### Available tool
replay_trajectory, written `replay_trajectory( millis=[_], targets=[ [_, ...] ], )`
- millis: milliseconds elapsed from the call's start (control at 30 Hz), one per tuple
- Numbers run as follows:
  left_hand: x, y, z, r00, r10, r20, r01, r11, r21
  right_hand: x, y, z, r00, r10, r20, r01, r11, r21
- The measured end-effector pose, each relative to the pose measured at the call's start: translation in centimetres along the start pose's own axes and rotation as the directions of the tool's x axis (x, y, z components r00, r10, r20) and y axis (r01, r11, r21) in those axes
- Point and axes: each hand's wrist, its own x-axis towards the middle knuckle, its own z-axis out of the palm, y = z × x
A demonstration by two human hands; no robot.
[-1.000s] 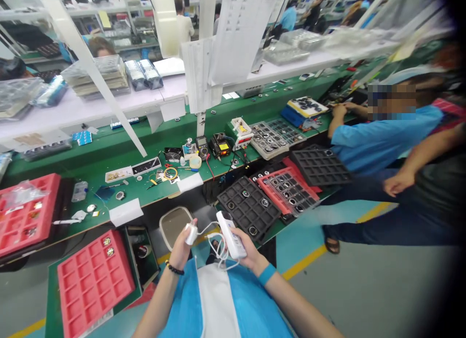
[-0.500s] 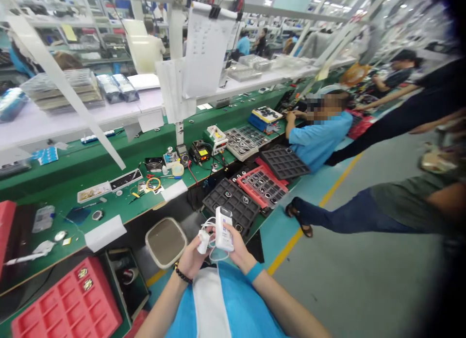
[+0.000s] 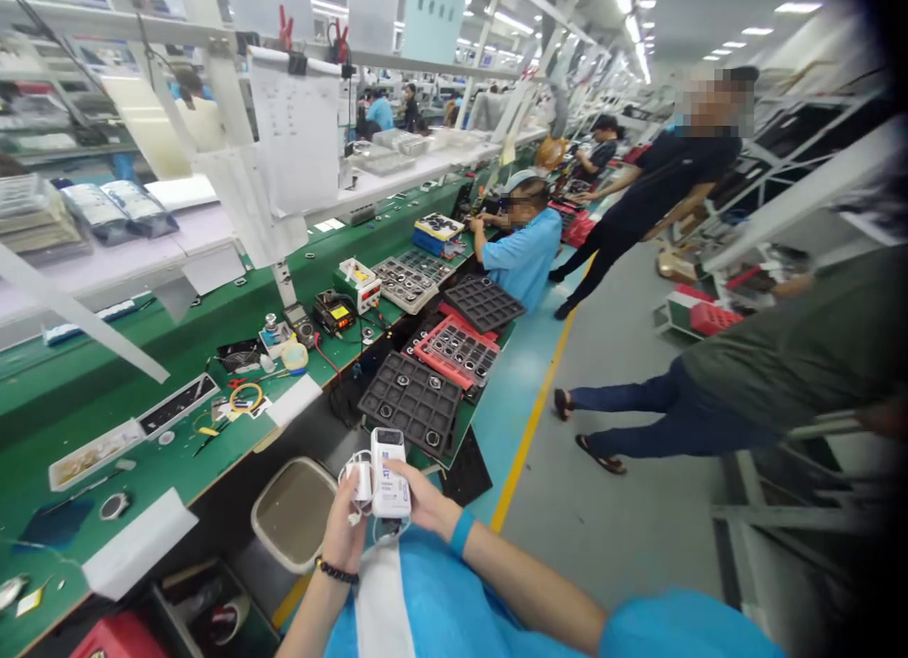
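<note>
Held over the lap, off the desk's (image 3: 213, 450) near edge: white device (image 3: 389, 474) gripped upright in right hand (image 3: 418, 495). Left hand (image 3: 347, 526) pinching cable plug (image 3: 362, 478) beside it. Plug seemingly not yet seated; cable still coiled.

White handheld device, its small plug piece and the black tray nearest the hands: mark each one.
White handheld device (image 3: 390, 478), head view, front face.
Small plug piece (image 3: 363, 479), head view, body.
Black tray (image 3: 410, 403), head view, compartment grid.
</note>
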Motion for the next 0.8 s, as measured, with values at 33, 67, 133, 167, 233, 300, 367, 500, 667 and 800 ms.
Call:
replay_trajectory(
  millis=[33,67,133,167,233,300,367,500,667,800],
  targets=[
    [0.2,0.0,0.0,1.0,0.003,-0.018,-0.003,1.0,-0.017,0.1,0.3,0.0,1.0,-0.008,0.003,0.008,1.0,0.005],
    [0.4,0.1,0.0,1.0,-0.001,-0.027,0.0,0.999,-0.035,0.3,0.6,0.1,1.0,-0.021,0.009,0.021,1.0,0.01],
    [0.8,0.5,0.1,0.999,-0.029,-0.016,0.028,0.997,-0.071,0.7,1.0,0.3,0.998,-0.056,0.028,0.056,0.998,0.02],
    [1.0,0.8,0.2,0.999,-0.054,0.0,0.054,0.995,-0.087,0.8,1.1,0.4,0.997,-0.072,0.039,0.071,0.997,0.022],
    [1.2,1.5,0.3,0.995,-0.1,0.025,0.102,0.988,-0.112,1.0,1.2,0.7,0.994,-0.09,0.058,0.089,0.996,0.02],
    [1.4,2.2,0.3,0.992,-0.124,0.02,0.125,0.983,-0.133,0.9,1.2,0.8,0.993,-0.1,0.06,0.099,0.995,0.009],
    [1.7,2.8,0.0,0.993,-0.115,-0.016,0.111,0.98,-0.163,0.7,1.1,0.9,0.992,-0.113,0.049,0.113,0.994,-0.006],
    [2.0,3.9,-0.8,0.993,-0.051,-0.106,0.024,0.97,-0.242,-0.2,1.1,0.4,0.99,-0.143,0.01,0.143,0.989,-0.022],
    [2.0,4.7,-0.9,0.998,-0.035,-0.042,0.019,0.946,-0.324,-1.6,1.9,-0.2,0.995,-0.1,-0.006,0.1,0.995,-0.025],
    [2.1,5.1,-0.8,0.999,-0.05,0.003,0.048,0.928,-0.369,-2.3,2.5,0.2,0.998,-0.069,-0.011,0.069,0.998,-0.008]
  ],
)
